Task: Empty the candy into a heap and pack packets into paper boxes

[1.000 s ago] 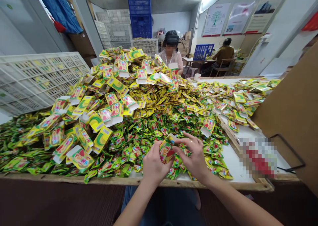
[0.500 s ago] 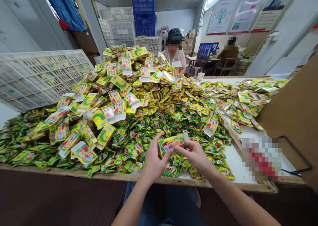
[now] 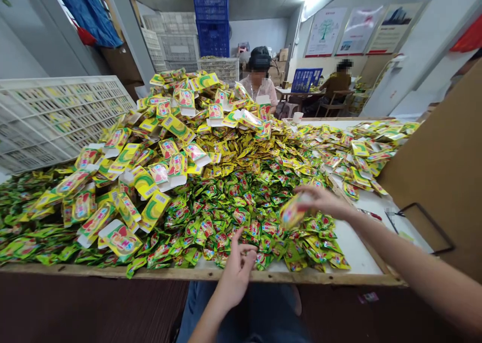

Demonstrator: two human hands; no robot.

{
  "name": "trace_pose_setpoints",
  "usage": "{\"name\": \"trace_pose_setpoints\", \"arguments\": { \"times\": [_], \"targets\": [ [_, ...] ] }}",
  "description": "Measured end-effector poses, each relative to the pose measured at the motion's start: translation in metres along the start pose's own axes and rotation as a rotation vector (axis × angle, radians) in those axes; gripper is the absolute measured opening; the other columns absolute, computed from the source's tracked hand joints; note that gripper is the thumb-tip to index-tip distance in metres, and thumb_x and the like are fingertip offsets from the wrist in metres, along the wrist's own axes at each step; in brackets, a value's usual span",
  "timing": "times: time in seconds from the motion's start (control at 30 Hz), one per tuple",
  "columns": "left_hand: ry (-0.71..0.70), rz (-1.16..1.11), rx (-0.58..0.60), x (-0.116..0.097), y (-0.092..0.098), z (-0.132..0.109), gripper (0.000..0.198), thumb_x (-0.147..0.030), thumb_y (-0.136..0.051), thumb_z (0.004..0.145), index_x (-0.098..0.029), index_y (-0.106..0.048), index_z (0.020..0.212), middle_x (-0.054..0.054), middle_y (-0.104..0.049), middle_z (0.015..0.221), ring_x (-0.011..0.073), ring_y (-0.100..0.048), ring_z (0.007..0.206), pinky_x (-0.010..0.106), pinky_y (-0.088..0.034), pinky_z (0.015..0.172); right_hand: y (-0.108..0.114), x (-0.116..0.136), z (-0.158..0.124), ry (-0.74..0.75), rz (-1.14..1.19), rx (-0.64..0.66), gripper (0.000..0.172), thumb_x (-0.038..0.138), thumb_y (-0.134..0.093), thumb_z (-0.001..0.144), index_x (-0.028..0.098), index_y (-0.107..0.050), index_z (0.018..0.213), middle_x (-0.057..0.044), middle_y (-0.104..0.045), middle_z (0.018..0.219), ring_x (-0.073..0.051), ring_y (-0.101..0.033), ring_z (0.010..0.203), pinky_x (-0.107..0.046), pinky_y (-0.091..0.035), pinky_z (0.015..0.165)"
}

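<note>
Yellow box [image 3: 289,215], blurred, now hangs pinched by the fingers of the right hand [image 3: 320,201] alone, above green packets [image 3: 207,227], in from the bench's near edge [image 3: 181,273]; the left hand [image 3: 236,272] has let go, fingers loosely spread, so two-handed handling looks finished.

Open air above middle of green packet heap [image 3: 226,207], between left hand [image 3: 237,270] and right hand [image 3: 318,201] with yellow box [image 3: 291,211]. Left of heap: taller carton pile [image 3: 150,147] blocks low reach. Right of heap: bare white tabletop [image 3: 348,240], right forearm crossing above; farther right, upright cardboard [image 3: 437,152] walls off side. Heap's front: low wooden rim [image 3: 158,272], clear overhead.
</note>
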State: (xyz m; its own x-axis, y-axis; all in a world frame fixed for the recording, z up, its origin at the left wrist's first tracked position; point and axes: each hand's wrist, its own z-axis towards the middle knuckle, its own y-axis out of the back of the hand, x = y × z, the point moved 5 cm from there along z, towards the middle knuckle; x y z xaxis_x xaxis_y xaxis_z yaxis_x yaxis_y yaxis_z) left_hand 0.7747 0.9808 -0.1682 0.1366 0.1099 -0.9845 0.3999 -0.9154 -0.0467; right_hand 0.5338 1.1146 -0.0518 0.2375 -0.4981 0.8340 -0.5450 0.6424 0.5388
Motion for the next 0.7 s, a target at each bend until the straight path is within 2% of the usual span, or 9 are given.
{"name": "trace_pose_setpoints", "arguments": {
  "times": [0.07,0.13,0.2,0.27,0.37,0.47,0.57,0.63,0.7],
  "targets": [
    [-0.003,0.049,-0.11,0.005,0.019,-0.004,0.07,-0.059,-0.047,0.081,-0.019,-0.026,0.134,0.009,-0.058,0.105,0.0145,-0.056,0.076,0.031,-0.046,0.074,0.062,0.016,0.022,0.042,-0.039,-0.201,0.04,0.036,-0.072,0.065,0.015,-0.065,0.099,-0.014,-0.065,0.096,-0.028,-0.062,0.089,-0.047,-0.053,0.074],
    [0.01,0.072,-0.18,0.009,0.032,-0.007,0.064,-0.058,-0.05,0.079,-0.018,-0.036,0.126,0.009,-0.058,0.103,0.0153,-0.055,0.077,0.031,-0.046,0.073,0.106,0.03,0.036,0.104,-0.137,-0.441,0.034,0.039,-0.054,0.083,0.02,-0.06,0.11,-0.015,-0.06,0.109,-0.029,-0.052,0.113,-0.051,-0.043,0.094],
    [0.008,0.077,-0.2,0.009,0.034,-0.008,0.058,-0.055,-0.052,0.079,-0.018,-0.041,0.121,0.008,-0.059,0.099,0.015,-0.055,0.075,0.031,-0.046,0.071,0.115,0.039,0.043,0.158,-0.338,-0.682,0.034,0.035,-0.042,0.091,0.021,-0.054,0.118,-0.016,-0.056,0.119,-0.03,-0.043,0.124,-0.056,-0.032,0.102],
    [-0.02,0.09,-0.187,0.006,0.029,-0.006,0.054,-0.05,-0.053,0.079,-0.018,-0.042,0.121,0.007,-0.06,0.097,0.0134,-0.055,0.071,0.029,-0.046,0.067,0.082,0.039,0.052,0.198,-0.495,-0.692,0.033,0.032,-0.044,0.09,0.017,-0.054,0.118,-0.017,-0.056,0.12,-0.032,-0.045,0.122,-0.057,-0.032,0.102],
    [-0.108,0.159,-0.152,-0.007,0.019,0.002,0.049,-0.041,-0.054,0.081,-0.019,-0.042,0.123,0.006,-0.059,0.097,0.0112,-0.055,0.066,0.027,-0.047,0.063,-0.014,0.031,0.074,0.291,-0.586,-0.341,0.022,0.03,-0.057,0.084,0.019,-0.064,0.102,-0.009,-0.067,0.107,-0.023,-0.059,0.105,-0.038,-0.044,0.095],
    [-0.265,0.324,-0.181,-0.033,0.024,0.017,0.04,-0.034,-0.053,0.082,-0.02,-0.047,0.119,0.006,-0.061,0.099,0.0121,-0.058,0.069,0.028,-0.05,0.065,-0.083,0.026,0.09,0.298,-0.676,-0.186,0.025,0.029,-0.065,0.078,0.016,-0.066,0.099,-0.012,-0.067,0.106,-0.026,-0.059,0.106,-0.037,-0.043,0.093],
    [-0.44,0.653,-0.348,-0.069,0.047,0.043,0.029,-0.028,-0.052,0.085,-0.019,-0.052,0.113,0.008,-0.062,0.104,0.0171,-0.061,0.088,0.032,-0.052,0.079,-0.104,0.024,0.103,0.249,-0.739,-0.147,0.031,0.029,-0.069,0.074,0.012,-0.065,0.1,-0.018,-0.065,0.106,-0.031,-0.058,0.105,-0.04,-0.044,0.088],
    [-0.491,0.913,-0.46,-0.091,0.064,0.068,0.027,-0.023,-0.048,0.086,-0.016,-0.053,0.112,0.01,-0.061,0.111,0.0201,-0.058,0.104,0.035,-0.048,0.091,-0.101,0.022,0.108,0.225,-0.75,-0.128,0.033,0.028,-0.071,0.071,0.012,-0.065,0.1,-0.017,-0.066,0.105,-0.03,-0.058,0.102,-0.037,-0.045,0.085],
    [-0.49,1.047,-0.492,-0.106,0.078,0.099,0.031,-0.016,-0.046,0.085,-0.013,-0.052,0.115,0.014,-0.057,0.121,0.023,-0.052,0.116,0.038,-0.041,0.101,-0.095,0.021,0.11,0.214,-0.739,-0.106,0.033,0.027,-0.073,0.07,0.015,-0.066,0.1,-0.013,-0.067,0.103,-0.027,-0.06,0.1,-0.033,-0.045,0.083]
  ]
}}
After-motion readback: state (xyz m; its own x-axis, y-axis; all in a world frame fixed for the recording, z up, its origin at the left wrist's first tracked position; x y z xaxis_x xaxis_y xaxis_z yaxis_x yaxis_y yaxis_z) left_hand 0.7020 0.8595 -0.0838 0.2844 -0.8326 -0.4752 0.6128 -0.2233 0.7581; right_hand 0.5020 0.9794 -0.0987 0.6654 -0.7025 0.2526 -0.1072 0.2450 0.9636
